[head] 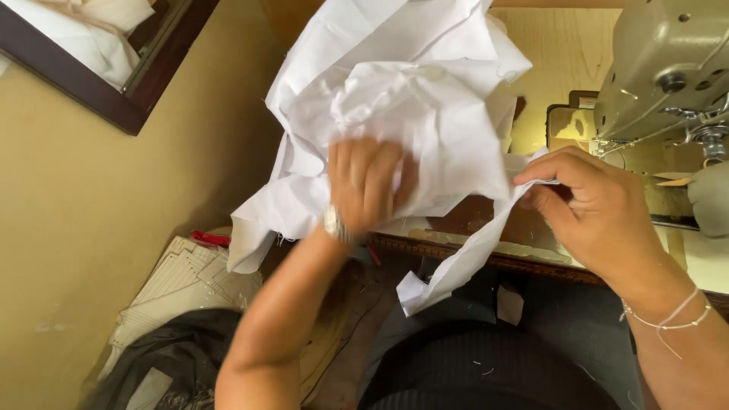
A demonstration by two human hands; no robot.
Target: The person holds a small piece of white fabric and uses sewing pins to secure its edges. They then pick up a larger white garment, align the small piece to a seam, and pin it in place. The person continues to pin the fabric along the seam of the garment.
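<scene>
At the far left a dark wooden frame leans on a yellowish wall, and below it a stack of pale cut pieces lies beside a small red object. Above the lap, the left hand — blurred, with a watch at the wrist — is clenched into a crumpled white cloth, which is lifted in front of the wooden desk. A long strip of the same cloth trails down toward the dark-clothed lap. Further right, the right hand pinches the strip's upper end between thumb and fingers, thin bracelets showing at its wrist. Behind it, at the right edge, stands a grey-green sewing machine on the desk.
</scene>
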